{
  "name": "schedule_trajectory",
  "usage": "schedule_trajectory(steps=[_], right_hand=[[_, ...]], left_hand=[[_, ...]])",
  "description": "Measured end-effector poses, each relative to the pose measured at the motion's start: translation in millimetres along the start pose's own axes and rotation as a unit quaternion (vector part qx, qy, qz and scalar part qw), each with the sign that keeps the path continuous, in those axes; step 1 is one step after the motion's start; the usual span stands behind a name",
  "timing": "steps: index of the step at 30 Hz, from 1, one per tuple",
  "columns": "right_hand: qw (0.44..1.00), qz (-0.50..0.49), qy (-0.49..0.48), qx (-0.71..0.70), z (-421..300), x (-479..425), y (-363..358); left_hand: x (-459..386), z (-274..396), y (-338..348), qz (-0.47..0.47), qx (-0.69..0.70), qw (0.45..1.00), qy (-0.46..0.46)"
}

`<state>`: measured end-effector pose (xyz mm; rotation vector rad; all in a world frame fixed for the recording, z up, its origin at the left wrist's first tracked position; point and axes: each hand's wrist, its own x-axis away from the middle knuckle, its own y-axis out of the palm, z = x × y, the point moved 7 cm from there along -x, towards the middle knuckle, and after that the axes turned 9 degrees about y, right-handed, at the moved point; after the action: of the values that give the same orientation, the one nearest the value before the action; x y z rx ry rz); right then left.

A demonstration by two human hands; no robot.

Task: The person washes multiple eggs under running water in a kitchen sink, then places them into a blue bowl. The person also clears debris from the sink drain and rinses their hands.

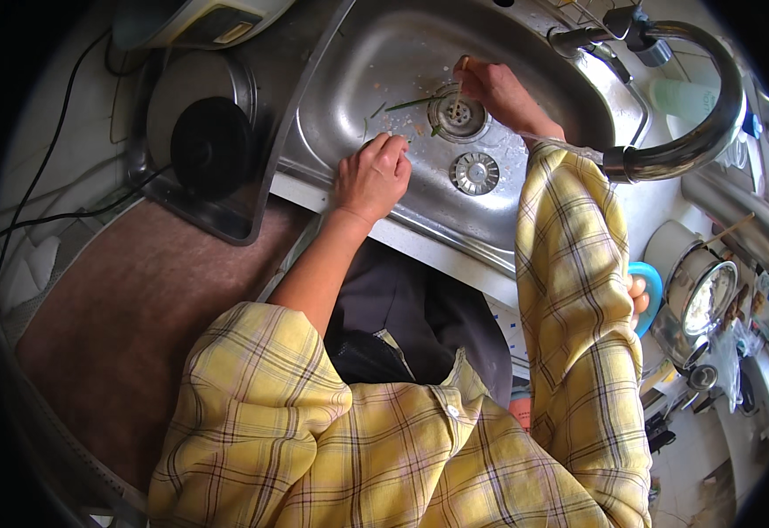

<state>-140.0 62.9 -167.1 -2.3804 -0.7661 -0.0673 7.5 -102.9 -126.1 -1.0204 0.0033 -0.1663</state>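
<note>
My right hand (490, 89) holds a thin wooden stick (458, 99), like a chopstick, with its lower end in the drain (465, 119) of the stainless-steel sink (384, 46). Water streams from the faucet (708, 158) onto my right wrist. Over the sink's near side, my left hand (374, 175) has its fingers curled under; whether they pinch anything is hidden. A round metal drain strainer (475, 173) lies on the sink floor, nearer me than the drain. A long green scrap (414, 103), like spring onion, reaches the drain's rim. Pale food bits lie scattered around it.
Left of the sink, a black round base (211, 148) with a cord lies over a metal disc, beside a brown surface (140, 317). To the right are a blue bowl of eggs (648, 297), a pot (671, 247) and a green-white bottle (681, 99).
</note>
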Motion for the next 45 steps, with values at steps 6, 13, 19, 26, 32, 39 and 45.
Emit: schedule_trajectory(steps=[6,13,19,26,32,39,45], right_hand=[[0.977,0.149,0.137,-0.061,34.1,61.1,-24.6],[0.929,0.282,0.192,-0.143,10.8,127.8,-9.9],[0.897,0.317,0.219,-0.214,51.5,95.3,-14.2],[0.948,0.296,0.113,-0.025,14.6,30.5,-25.0],[0.95,0.254,0.167,-0.075,35.9,40.6,-41.3],[0.937,0.242,0.193,-0.164,14.7,154.0,0.4],[0.97,0.217,0.113,0.019,-53.2,149.3,42.3]], left_hand=[[-0.3,2.2,-1.2,0.006,0.003,1.0,0.005],[1.5,-1.9,1.5,-0.011,0.004,1.0,-0.002],[0.2,0.4,-1.3,0.008,0.005,1.0,0.005],[-2.3,0.4,-0.8,-0.003,0.015,1.0,0.002],[1.3,-0.7,1.2,0.001,0.02,1.0,-0.006],[1.1,-0.6,1.2,-0.007,0.006,1.0,-0.007],[-3.5,-8.9,18.8,-0.13,0.002,0.99,-0.046]])
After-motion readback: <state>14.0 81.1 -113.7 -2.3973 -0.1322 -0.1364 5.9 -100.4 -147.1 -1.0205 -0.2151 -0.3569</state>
